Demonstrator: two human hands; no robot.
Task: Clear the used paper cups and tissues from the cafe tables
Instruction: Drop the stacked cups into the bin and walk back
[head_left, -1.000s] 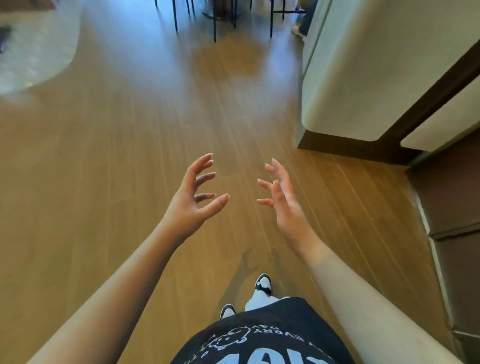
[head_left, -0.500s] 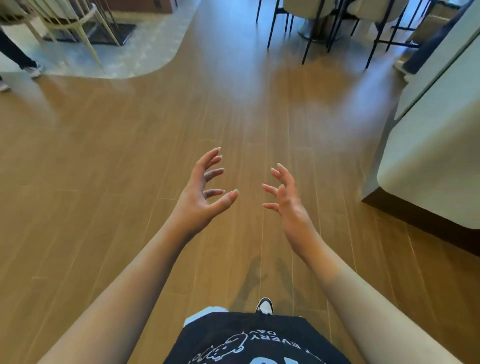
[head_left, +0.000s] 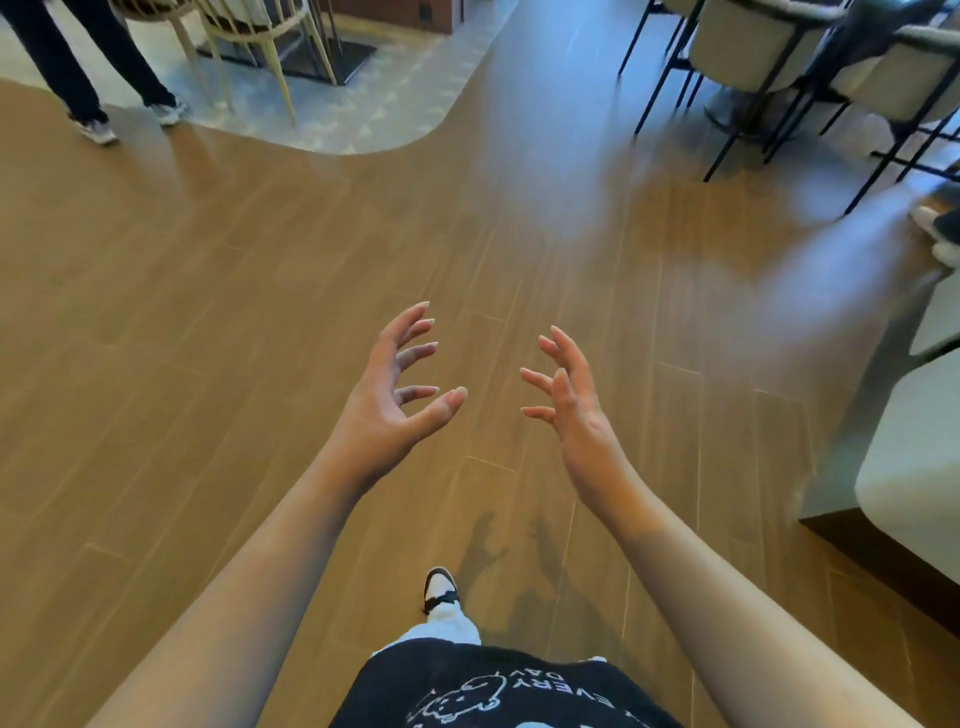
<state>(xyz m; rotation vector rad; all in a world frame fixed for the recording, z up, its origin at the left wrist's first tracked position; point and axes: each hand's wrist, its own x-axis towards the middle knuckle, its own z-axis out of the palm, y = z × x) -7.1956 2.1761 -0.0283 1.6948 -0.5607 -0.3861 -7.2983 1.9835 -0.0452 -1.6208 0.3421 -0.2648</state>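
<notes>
- Ahead, left hand and right hand raised over wood floor, fingers spread, loosely curled, holding nothing.
- Black-legged cafe chairs well beyond hands, upper right.

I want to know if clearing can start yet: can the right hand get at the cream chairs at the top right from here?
Probably not. The right hand hangs empty over bare floor, and the chairs stand well ahead across it. Nothing blocks the way.

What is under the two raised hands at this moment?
Only wooden floor, with their shadows on it. Left hand and right hand hold nothing. No cups or tissues are visible.
</notes>
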